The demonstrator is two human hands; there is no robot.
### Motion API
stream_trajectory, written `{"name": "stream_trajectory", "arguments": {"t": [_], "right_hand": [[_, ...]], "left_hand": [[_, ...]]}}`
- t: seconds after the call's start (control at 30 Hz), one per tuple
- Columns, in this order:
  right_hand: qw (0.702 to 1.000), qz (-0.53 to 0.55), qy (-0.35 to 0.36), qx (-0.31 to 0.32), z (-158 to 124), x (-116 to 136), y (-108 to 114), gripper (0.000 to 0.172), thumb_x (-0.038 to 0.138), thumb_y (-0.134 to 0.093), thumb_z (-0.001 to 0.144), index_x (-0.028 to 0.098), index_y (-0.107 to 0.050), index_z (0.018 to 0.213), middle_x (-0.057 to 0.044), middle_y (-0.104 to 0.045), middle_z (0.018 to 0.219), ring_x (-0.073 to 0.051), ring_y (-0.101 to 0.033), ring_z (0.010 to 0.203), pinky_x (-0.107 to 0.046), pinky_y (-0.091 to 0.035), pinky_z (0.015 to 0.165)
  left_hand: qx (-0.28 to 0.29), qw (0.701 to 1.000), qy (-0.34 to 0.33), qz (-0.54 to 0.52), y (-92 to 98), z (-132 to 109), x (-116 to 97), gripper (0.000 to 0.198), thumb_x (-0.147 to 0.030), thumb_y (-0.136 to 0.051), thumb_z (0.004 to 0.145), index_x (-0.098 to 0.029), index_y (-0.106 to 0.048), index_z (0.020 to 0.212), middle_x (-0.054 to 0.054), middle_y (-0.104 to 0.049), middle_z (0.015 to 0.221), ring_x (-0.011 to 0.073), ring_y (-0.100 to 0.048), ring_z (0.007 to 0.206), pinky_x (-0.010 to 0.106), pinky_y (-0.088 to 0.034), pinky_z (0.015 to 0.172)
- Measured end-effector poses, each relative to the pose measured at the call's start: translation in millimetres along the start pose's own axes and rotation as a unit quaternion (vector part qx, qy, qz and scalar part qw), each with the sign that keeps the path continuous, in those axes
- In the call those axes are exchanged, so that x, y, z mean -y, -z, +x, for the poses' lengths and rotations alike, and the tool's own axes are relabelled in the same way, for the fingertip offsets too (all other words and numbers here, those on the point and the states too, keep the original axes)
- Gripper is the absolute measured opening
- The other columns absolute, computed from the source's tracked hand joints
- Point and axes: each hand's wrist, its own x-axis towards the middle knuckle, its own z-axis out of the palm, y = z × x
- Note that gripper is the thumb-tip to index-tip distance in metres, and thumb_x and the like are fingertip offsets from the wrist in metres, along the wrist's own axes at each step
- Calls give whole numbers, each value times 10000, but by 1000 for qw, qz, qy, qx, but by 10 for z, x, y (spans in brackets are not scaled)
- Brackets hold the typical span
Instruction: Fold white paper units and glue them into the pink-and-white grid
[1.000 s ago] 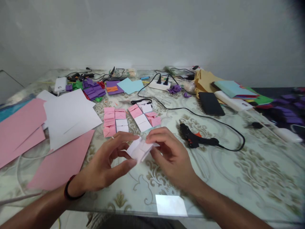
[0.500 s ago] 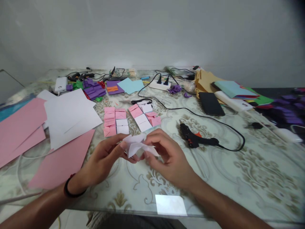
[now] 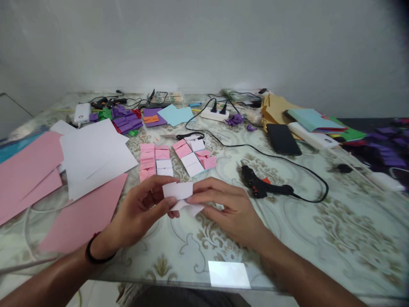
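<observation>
A small piece of folded white paper (image 3: pixel 178 190) is held above the table between my two hands. My left hand (image 3: pixel 145 209) pinches its left side with thumb and fingers. On the other side my right hand (image 3: pixel 225 209) grips the lower right part, fingertips pressed on the fold. Just beyond my hands lie a pink and white folded-paper block (image 3: pixel 148 157) and a second, tilted pink and white block (image 3: pixel 191 164). My fingers hide part of the held paper.
A black glue gun (image 3: pixel 263 183) lies to the right, its cord running to a white power strip (image 3: pixel 214 113). Scissors (image 3: pixel 188 135) lie behind the blocks. White sheets (image 3: pixel 96 157) and pink sheets (image 3: pixel 86 213) cover the left. A black phone (image 3: pixel 283 139) rests at right.
The white paper has gone from spread, flaring flaps to a flatter shape with an upright panel. My right hand's fingers have moved left and straightened along the fold.
</observation>
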Motion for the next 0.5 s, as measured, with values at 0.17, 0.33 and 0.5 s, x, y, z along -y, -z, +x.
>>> {"name": "stream_trajectory", "arguments": {"t": [0.17, 0.33, 0.5], "right_hand": [[999, -3, 40, -24, -22, 24, -18, 337, -40, -646, 885, 220, -820, 1009, -74, -744, 1121, -156, -750, 963, -256, -615, 804], [996, -24, 72, -40, -18, 59, -50, 278, -26, -641, 915, 187, -816, 950, -86, -692, 1047, -145, -725, 907, -249, -608, 748], [992, -68, 108, -22, -27, 80, -71, 260, -5, -612, 963, 192, -780, 987, -72, -740, 994, -144, -736, 875, -256, -609, 748]], "left_hand": [[0, 999, -18, 32, 10, -25, 10, 308, -241, -712, 980, -286, -664, 1281, -10, -729, 913, 119, -735, 746, 211, -611, 686], [6, 990, 6, 139, 1, -30, -24, 195, -331, -707, 966, -242, -726, 1138, 26, -742, 1011, 137, -677, 769, 204, -550, 628], [25, 970, 50, 238, -19, 0, -63, 305, -397, -629, 990, -160, -729, 826, 2, -648, 705, 127, -552, 647, 200, -410, 526]]}}
